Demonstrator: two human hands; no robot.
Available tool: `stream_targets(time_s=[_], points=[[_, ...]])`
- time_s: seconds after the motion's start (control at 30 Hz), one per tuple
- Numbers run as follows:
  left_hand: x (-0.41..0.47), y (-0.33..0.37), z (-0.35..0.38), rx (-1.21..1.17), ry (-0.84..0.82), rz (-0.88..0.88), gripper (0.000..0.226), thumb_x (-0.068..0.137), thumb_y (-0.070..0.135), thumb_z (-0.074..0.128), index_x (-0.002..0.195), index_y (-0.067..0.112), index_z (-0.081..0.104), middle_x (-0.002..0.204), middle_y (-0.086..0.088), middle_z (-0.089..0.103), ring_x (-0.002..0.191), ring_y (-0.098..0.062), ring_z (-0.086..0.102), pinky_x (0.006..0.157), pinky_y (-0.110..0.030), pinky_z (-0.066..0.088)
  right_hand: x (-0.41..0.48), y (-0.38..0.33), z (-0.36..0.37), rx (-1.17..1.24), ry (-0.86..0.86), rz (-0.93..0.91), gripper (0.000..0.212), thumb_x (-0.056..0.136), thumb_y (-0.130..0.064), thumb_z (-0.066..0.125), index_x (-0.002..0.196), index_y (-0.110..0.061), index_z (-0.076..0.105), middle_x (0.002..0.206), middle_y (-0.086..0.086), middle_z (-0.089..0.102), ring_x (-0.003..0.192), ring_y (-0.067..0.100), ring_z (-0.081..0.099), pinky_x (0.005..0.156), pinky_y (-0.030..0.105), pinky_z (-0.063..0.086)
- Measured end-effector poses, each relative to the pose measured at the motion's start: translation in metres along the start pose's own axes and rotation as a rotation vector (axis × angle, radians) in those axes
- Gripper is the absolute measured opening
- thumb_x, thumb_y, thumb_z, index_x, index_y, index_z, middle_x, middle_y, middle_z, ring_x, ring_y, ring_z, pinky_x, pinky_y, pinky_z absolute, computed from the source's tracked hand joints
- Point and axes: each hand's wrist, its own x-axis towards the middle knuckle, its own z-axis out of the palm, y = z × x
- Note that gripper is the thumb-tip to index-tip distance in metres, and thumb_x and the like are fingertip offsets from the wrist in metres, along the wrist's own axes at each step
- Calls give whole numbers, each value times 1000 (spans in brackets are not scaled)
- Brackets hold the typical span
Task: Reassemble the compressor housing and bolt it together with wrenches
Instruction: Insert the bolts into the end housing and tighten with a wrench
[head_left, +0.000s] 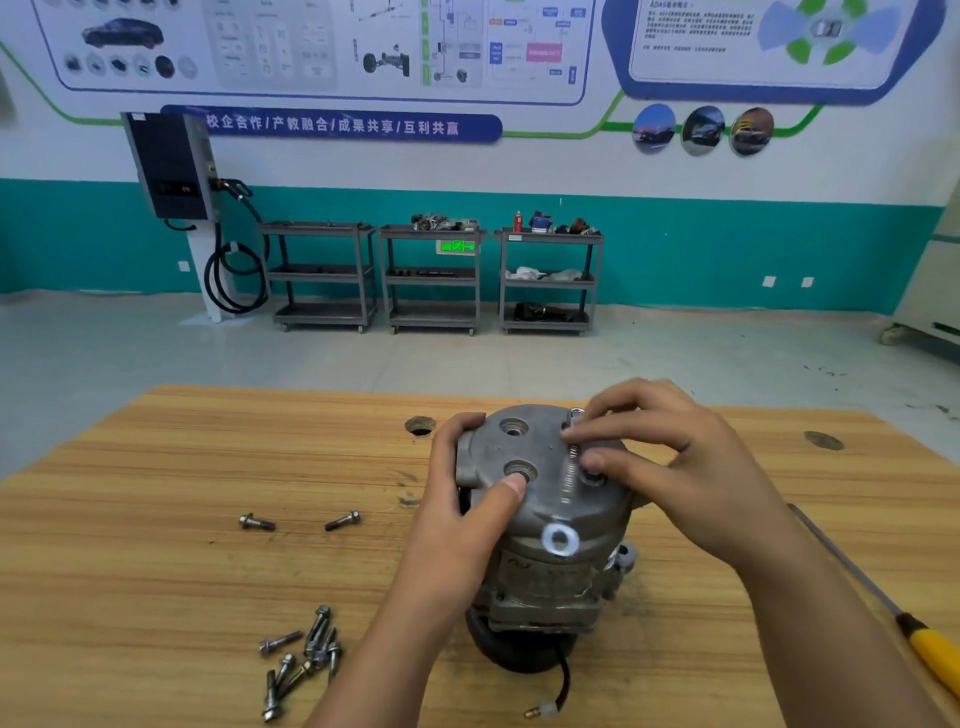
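Grey cast-metal compressor housing (545, 506) stands upright on the wooden table (208, 467), with loose steel bolts (318, 631) lying to its left. The left hand (467, 499) grips the rim of its top cover. The right hand (675, 457) curls over a seated bolt (594, 478), but whether it pinches the bolt cannot be told.

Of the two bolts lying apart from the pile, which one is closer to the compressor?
The right-hand bolt, its head pointing toward the compressor. The other bolt lies farther left, with its head turned away from it.

You stood in a car training workshop: well beyond your fingers (623, 434) were three metal tool carts (431, 278), a car charger (174, 166) with its cable, and vehicle diagram posters (322, 47) above.
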Motion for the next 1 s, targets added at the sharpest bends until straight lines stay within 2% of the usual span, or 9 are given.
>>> stream_targets(time_s=[0.07,0.13,0.33,0.4,0.5,0.6,0.7,0.87,1.0], points=[[1,-1,0,9,-6,10,45,71,38,64,109,53,47,102,23,64,92,-6,66,72,-26,55,15,-9,6,-99,-9,-4,6,74,-42,68,80,-42,68,88,-16,57,96,2,47,80,10,33],[1,-2,-1,5,-1,4,45,71,38,64,110,52,48,107,16,65,97,-10,66,81,-33,55,31,-13,15,-172,-12,21,7,72,-40,72,74,-38,66,83,-14,54,89,2,45,75,11,32],[-1,0,-3,21,-6,7,41,74,36,58,107,55,46,96,27,63,86,-6,67,70,-28,54,66,7,29,-129,13,426,26,80,-48,66,82,-22,66,85,-4,60,76,10,55,60,27,40],[-2,0,-3,18,-1,5,41,73,36,58,107,55,45,95,29,62,86,-4,66,70,-27,53,70,17,24,47,0,593,24,85,-41,62,85,-17,66,86,1,65,77,16,59,66,31,43],[-3,1,-3,23,-1,-1,43,71,37,58,107,58,44,93,35,59,86,-1,65,72,-26,54,63,34,14,585,19,771,15,85,-21,61,98,-14,64,106,6,69,89,20,61,77,38,47],[-1,1,-3,27,-5,-17,44,71,37,57,107,59,44,91,37,59,87,-2,64,77,-30,55,40,51,0,998,101,695,28,71,-15,65,99,-13,67,102,4,72,95,24,65,74,40,54],[-1,0,-3,20,-7,-23,45,71,38,57,107,60,44,91,36,60,88,-5,66,75,-30,54,6,58,0,1131,145,533,23,73,-6,57,86,-13,74,98,11,72,93,27,69,71,33,57],[-1,-1,-2,19,11,-18,45,72,37,59,108,59,45,94,34,61,88,-6,66,79,-36,55,-36,43,17,739,256,259,28,72,-9,62,95,-20,76,106,4,71,102,17,65,79,20,52],[0,-1,0,-9,11,-13,41,84,26,64,108,55,48,98,29,64,91,-7,67,75,-30,55,-33,18,24,313,229,238,28,78,-21,65,99,-40,70,109,-15,66,105,7,59,86,32,49]])
